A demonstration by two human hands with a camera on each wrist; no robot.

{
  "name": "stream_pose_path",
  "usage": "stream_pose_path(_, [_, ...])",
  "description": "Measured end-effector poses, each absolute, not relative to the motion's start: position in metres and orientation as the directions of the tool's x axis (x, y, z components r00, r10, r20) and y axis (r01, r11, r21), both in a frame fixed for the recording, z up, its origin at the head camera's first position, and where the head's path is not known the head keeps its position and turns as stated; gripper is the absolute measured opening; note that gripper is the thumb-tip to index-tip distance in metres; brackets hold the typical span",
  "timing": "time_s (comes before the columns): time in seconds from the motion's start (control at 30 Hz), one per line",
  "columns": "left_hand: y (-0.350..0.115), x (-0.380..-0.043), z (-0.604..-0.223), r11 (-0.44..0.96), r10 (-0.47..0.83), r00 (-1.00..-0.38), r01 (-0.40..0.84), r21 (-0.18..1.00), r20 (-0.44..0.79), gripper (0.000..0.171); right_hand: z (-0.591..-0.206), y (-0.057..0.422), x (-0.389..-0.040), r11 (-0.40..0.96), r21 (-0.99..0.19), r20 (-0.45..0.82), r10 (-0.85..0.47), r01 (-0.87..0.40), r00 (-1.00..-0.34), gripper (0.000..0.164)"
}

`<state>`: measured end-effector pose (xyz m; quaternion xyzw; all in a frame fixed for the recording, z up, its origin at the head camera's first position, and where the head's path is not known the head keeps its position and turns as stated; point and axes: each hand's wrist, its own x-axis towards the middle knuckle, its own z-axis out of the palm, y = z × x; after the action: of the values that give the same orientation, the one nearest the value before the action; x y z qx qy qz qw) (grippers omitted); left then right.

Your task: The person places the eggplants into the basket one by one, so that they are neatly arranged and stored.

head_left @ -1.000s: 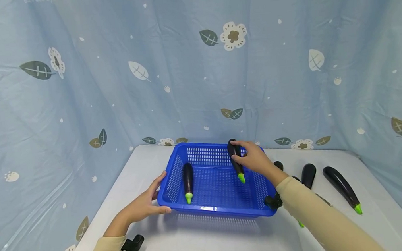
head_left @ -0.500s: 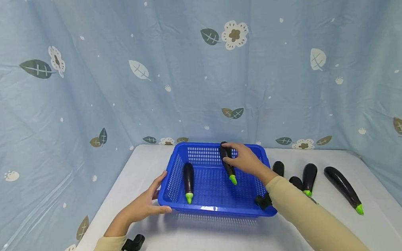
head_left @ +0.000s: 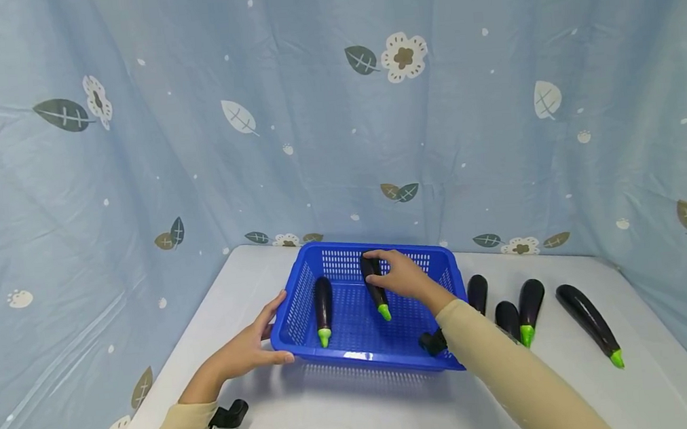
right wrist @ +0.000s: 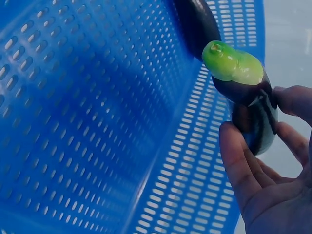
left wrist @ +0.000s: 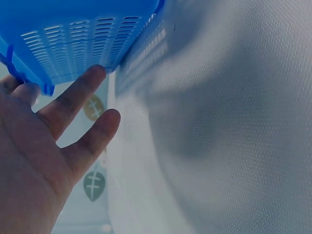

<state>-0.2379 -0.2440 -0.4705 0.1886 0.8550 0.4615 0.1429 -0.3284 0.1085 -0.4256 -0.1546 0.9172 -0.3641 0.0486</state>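
A blue plastic basket (head_left: 387, 359) with slotted walls stands on the white table. My left hand (head_left: 239, 352) holds its left end, thumb at the front corner and fingertips at the side rim. In the left wrist view, two fingers (left wrist: 73, 100) spread below that rim along the outer wall. My right hand (head_left: 403, 277) pinches a dark eggplant (head_left: 378, 293) between thumb and fingers inside the basket, near its back wall. The eggplant's bright green stem end (right wrist: 234, 63) points toward me. Another eggplant (head_left: 323, 303) lies in the basket's left part, stem end to the front.
Several more eggplants lie on the table right of the basket, among them a long curved eggplant (head_left: 589, 322) farthest right and a straighter eggplant (head_left: 532, 301). My right sleeve (head_left: 504, 364) crosses in front of this group. A patterned blue curtain (head_left: 315, 176) hangs behind the table.
The right hand has carried its eggplant leftward across the basket and slightly down, closer to the eggplant inside. The left hand and basket have stayed in place.
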Motion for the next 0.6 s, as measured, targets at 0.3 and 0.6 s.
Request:
stream_pose_path(0.3, [-0.245, -0.239, -0.471, 0.509, 0.450, -0.890, 0.186, 0.840, -0.075, 0.118, -0.435, 0.096, -0.333, 0.678, -0.694, 0.001, -0.337, -0.244, -0.941, 0.051])
stream_pose_path(0.6, [-0.245, -0.239, -0.471, 0.508, 0.455, -0.888, 0.189, 0.841, -0.075, 0.118, -0.439, 0.085, -0.334, 0.661, -0.711, -0.021, -0.361, -0.240, -0.932, 0.050])
